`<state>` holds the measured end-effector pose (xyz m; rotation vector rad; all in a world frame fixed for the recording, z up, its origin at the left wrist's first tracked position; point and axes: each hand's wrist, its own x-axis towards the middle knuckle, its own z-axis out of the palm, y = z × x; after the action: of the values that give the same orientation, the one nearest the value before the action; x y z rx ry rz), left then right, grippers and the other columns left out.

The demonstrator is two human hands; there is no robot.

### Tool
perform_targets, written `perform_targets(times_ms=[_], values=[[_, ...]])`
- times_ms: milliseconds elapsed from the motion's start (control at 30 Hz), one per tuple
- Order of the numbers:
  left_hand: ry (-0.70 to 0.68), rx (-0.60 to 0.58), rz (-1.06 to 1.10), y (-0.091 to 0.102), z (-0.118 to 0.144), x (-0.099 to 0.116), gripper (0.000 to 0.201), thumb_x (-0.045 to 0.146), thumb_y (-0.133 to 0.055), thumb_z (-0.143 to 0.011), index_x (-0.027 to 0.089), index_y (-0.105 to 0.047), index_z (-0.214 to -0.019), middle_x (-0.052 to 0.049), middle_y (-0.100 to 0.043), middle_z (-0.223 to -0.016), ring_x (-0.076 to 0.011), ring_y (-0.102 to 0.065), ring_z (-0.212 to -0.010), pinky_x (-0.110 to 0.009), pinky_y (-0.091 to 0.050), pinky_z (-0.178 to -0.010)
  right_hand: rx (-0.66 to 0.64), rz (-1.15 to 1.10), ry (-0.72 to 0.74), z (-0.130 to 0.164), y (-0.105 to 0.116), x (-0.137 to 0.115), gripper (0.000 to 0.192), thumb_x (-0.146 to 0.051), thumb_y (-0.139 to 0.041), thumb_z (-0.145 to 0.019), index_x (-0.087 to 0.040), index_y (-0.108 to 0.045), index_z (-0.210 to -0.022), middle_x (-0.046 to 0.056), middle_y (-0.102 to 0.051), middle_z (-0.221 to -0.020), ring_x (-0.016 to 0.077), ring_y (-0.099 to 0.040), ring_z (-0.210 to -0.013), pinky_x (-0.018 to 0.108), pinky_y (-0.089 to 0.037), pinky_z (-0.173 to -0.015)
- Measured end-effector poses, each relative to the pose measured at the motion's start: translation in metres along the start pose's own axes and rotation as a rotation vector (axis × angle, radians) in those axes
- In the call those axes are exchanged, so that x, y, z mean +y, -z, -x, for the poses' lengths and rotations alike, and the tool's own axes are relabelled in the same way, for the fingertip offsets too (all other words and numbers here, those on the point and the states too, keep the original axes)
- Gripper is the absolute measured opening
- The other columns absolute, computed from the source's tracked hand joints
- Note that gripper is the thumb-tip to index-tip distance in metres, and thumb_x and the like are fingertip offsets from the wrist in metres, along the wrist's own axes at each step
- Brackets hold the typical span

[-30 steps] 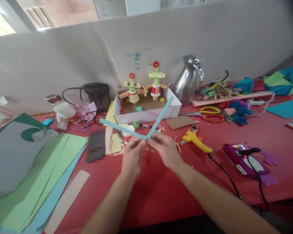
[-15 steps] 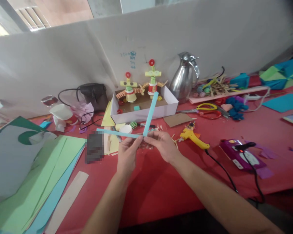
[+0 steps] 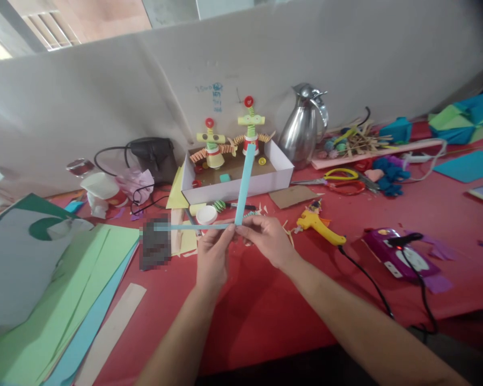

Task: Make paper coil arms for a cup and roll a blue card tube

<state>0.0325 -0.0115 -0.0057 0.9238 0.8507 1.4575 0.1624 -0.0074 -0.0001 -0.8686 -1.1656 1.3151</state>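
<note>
Two light blue paper strips (image 3: 245, 185) meet at a corner between my fingertips, one standing up and away from me, the other pointing left. My left hand (image 3: 214, 252) pinches the corner from the left side, thumb on top. From the right, my right hand (image 3: 265, 238) pinches the same corner, its thumb almost touching the left one. Whether the strips are stuck or folded together there is hidden by my fingers. Behind them a white box tray (image 3: 241, 190) holds two paper robot figures (image 3: 251, 120) with red caps on top.
A yellow glue gun (image 3: 322, 228) lies right of my hands, its cord running to a purple power box (image 3: 400, 254). Green paper sheets (image 3: 100, 252) cover the left. Scissors (image 3: 340, 176), a steel jug (image 3: 304, 128), a brown card piece (image 3: 293, 197) and a white cup (image 3: 206, 215) stand or lie farther back.
The strip pointing left has dipped to nearly level, and the upright one has swung slightly left and stands steeper. Both hands keep their pinch at the corner.
</note>
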Motion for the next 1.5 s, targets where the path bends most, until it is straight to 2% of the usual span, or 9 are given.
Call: perform_targets(times_ms=[100, 267, 500, 767, 933, 1100, 1333, 1500], values=[[0.040, -0.025, 0.077, -0.003, 0.000, -0.001, 0.009, 0.022, -0.079, -0.072, 0.020, -0.076, -0.080, -0.001, -0.073, -0.085, -0.0106, -0.064, -0.077, -0.023, -0.052, -0.075, 0.026, 0.016, 0.001, 0.001, 0.000, -0.001, 0.025, -0.045, -0.078, -0.073, -0.020, -0.073, -0.075, -0.001, -0.063, -0.064, 0.0117, -0.053, -0.058, 0.028, -0.046, -0.059], [0.095, -0.051, 0.089, -0.003, 0.001, 0.000, 0.007, 0.025, -0.077, -0.076, 0.019, -0.075, -0.077, 0.000, -0.070, -0.073, -0.0094, -0.061, -0.068, -0.023, -0.051, -0.068, 0.031, -0.067, -0.024, 0.001, 0.000, -0.003, 0.028, -0.045, -0.081, -0.069, -0.019, -0.072, -0.069, 0.000, -0.064, -0.062, 0.0111, -0.053, -0.055, 0.028, -0.046, -0.056], [0.174, 0.003, -0.033, 0.007, -0.004, 0.005, 0.013, 0.026, -0.081, -0.070, 0.015, -0.078, -0.074, -0.004, -0.074, -0.073, -0.0115, -0.066, -0.070, -0.023, -0.053, -0.070, 0.039, -0.038, -0.141, -0.004, 0.004, 0.002, 0.030, -0.044, -0.085, -0.062, -0.018, -0.071, -0.067, -0.001, -0.065, -0.061, 0.0096, -0.052, -0.053, 0.027, -0.044, -0.056], [0.209, -0.015, -0.018, 0.009, -0.004, 0.010, 0.012, 0.023, -0.081, -0.068, 0.013, -0.078, -0.073, -0.006, -0.075, -0.076, -0.0135, -0.068, -0.074, -0.024, -0.055, -0.074, 0.043, -0.091, -0.278, -0.007, 0.007, 0.005, 0.034, -0.041, -0.090, -0.052, -0.017, -0.069, -0.065, -0.003, -0.062, -0.058, 0.0094, -0.051, -0.053, 0.027, -0.044, -0.057], [0.258, 0.062, -0.034, 0.007, -0.004, 0.012, 0.017, 0.024, -0.084, -0.063, 0.011, -0.077, -0.071, -0.008, -0.075, -0.072, -0.0133, -0.068, -0.068, -0.025, -0.055, -0.071, 0.112, -0.042, -0.132, -0.010, 0.010, 0.011, 0.039, -0.033, -0.092, -0.050, -0.022, -0.073, -0.083, -0.002, -0.066, -0.077, 0.0135, -0.059, -0.074, 0.029, -0.049, -0.072], [0.311, 0.077, 0.008, 0.006, -0.005, 0.013, 0.022, 0.024, -0.086, -0.058, 0.009, -0.076, -0.070, -0.008, -0.073, -0.067, -0.0125, -0.067, -0.063, -0.024, -0.054, -0.067, -0.084, -0.096, -0.135, -0.009, 0.011, 0.010, 0.030, -0.040, -0.083, -0.066, -0.023, -0.077, -0.090, 0.001, -0.072, -0.085, 0.0171, -0.064, -0.086, 0.035, -0.049, -0.086], [0.332, 0.104, 0.007, 0.010, -0.006, 0.013, 0.019, 0.022, -0.084, -0.060, 0.008, -0.075, -0.068, -0.007, -0.071, -0.063, -0.0117, -0.065, -0.060, -0.024, -0.054, -0.067, -0.048, -0.048, -0.093, -0.009, 0.010, 0.013, 0.025, -0.039, -0.083, -0.066, -0.024, -0.079, -0.086, 0.001, -0.074, -0.085, 0.0183, -0.064, -0.086, 0.035, -0.050, -0.084], [0.360, 0.125, 0.031, 0.010, -0.007, 0.013, 0.021, 0.021, -0.086, -0.057, 0.008, -0.074, -0.067, -0.007, -0.070, -0.062, -0.0130, -0.066, -0.060, -0.026, -0.055, -0.067, -0.080, 0.018, -0.058, -0.010, 0.010, 0.012, 0.024, -0.040, -0.082, -0.068, -0.024, -0.080, -0.086, 0.002, -0.074, -0.087, 0.0197, -0.064, -0.090, 0.036, -0.051, -0.085]])
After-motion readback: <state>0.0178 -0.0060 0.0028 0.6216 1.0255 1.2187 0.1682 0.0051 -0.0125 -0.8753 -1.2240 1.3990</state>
